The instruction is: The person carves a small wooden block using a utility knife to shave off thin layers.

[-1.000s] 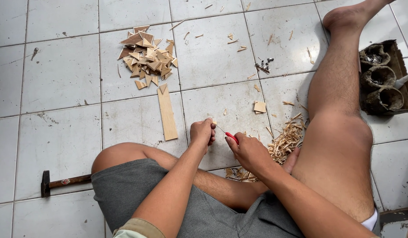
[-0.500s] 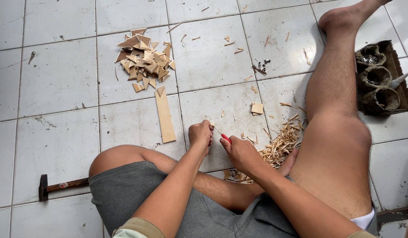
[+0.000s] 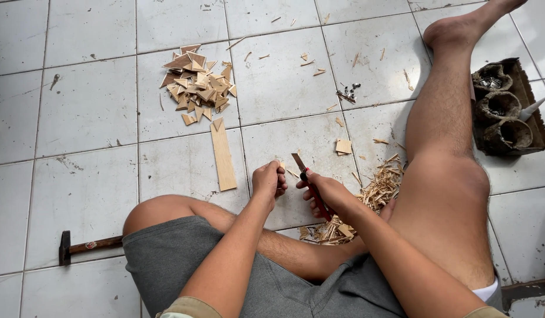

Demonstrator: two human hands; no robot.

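I am watching the left hand [image 3: 269,179] pinching a small wood piece [image 3: 282,166], fingers closed, while the right hand [image 3: 324,191] is gripping a red-handled knife [image 3: 307,182] above the tiled floor [image 3: 84,112].

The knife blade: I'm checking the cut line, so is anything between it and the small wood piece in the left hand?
Nothing visible: the knife blade points at the wood piece pinched in the left hand, with only bare tile between.

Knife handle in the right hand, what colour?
Red, on the utility knife gripped by the right hand; head view.
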